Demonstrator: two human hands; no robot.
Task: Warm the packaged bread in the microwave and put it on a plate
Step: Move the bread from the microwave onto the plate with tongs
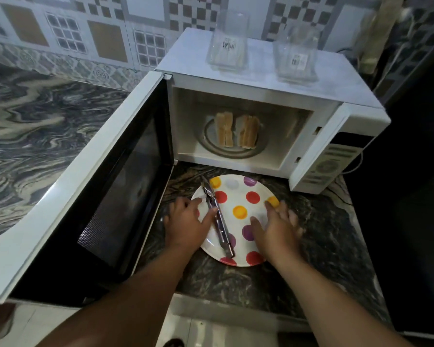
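2 stacks of bread (237, 131) stand on edge side by side on the turntable (233, 149) inside the white microwave (261, 96), whose door (90, 186) is swung wide to your left. On top of the microwave sit 2 clear plastic packages (227, 46), each with a barcode label. In front of the oven, on the dark marbled counter (323, 234), lies a white plate (238, 196) with red, yellow and purple dots. Metal tongs (218, 216) lie across the plate's left half, tips toward the microwave. Your left hand (186, 224) rests at the plate's left rim, fingers spread and loose, the forefinger touching the tongs but not closed around them. Your right hand (276, 221) rests at the right rim, fingers extended over the plate's edge, gripping nothing.
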